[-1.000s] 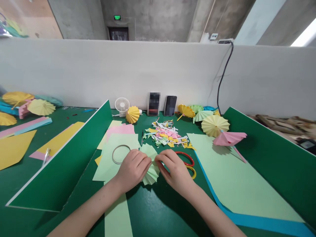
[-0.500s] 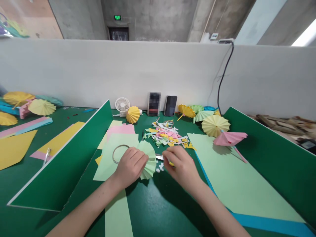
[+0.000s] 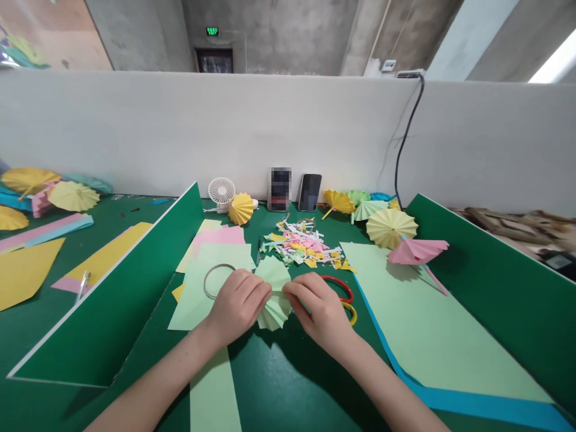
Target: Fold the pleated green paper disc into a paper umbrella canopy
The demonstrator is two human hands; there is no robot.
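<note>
A light green pleated paper fan point(image 3: 275, 292) lies on the green table between my two hands. My left hand point(image 3: 237, 305) is closed on the fan's left side, fingers pinching the folds. My right hand point(image 3: 320, 310) pinches the fan's right edge from the other side. Just beyond my right hand lie scissors with red and yellow handles point(image 3: 344, 298), partly hidden by that hand. A roll of clear tape point(image 3: 216, 281) rests on a light green sheet point(image 3: 198, 294) just left of my left hand.
A heap of paper scraps point(image 3: 306, 245) lies behind the fan. Finished paper umbrellas in yellow point(image 3: 391, 227) and pink point(image 3: 418, 251) stand at the right, over a large green sheet point(image 3: 427, 330). Green dividers point(image 3: 121, 300) flank the space. Phones point(image 3: 309, 192) and a small fan point(image 3: 221, 192) lean at the wall.
My right hand, which had drawn away to the scissors half a second ago, is back pinching the fan's right edge. The left hand kept its hold on the fan.
</note>
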